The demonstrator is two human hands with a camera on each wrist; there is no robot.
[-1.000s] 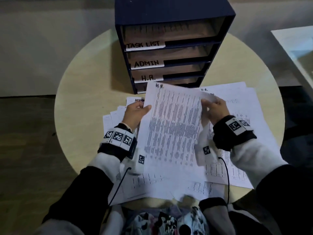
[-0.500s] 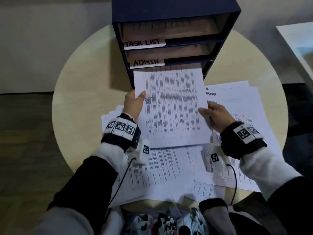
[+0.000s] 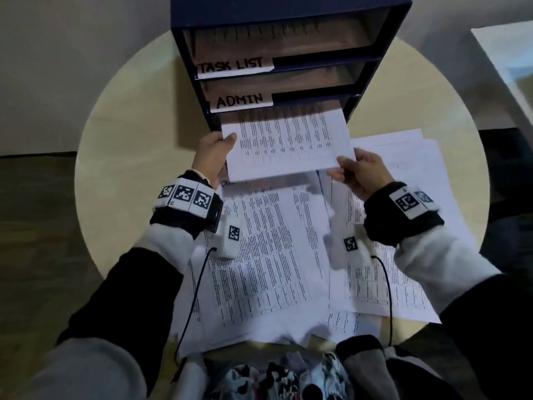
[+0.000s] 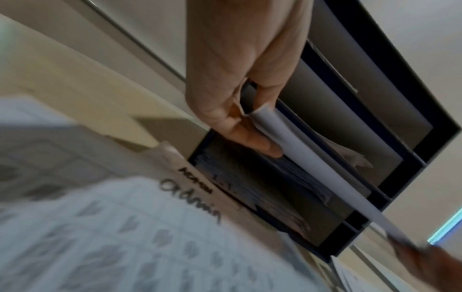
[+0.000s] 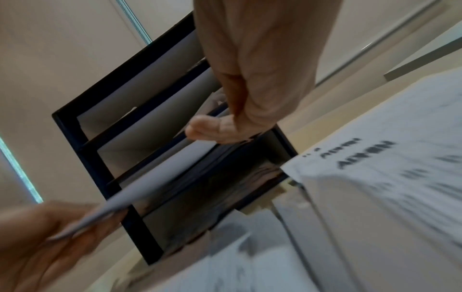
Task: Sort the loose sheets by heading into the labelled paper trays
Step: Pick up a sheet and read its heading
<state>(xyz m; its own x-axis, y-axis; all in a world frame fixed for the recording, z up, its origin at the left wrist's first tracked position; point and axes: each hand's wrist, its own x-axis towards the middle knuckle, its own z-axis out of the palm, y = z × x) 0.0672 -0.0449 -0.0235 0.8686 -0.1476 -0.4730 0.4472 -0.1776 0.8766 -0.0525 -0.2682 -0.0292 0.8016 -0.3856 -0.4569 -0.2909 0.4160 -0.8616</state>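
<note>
The dark blue stacked paper-tray cabinet (image 3: pixel 288 13) stands at the back of the round pale wooden table (image 3: pixel 129 140), and the white printed sheet (image 3: pixel 288 140) is already partly inside the slot under the ADMIN label. Its near corners are pinched by the left hand (image 3: pixel 213 154) and the right hand (image 3: pixel 362 171), fingers below and thumbs above. Pushing unevenly could buckle the limp sheet against the papers already filed there.
</note>
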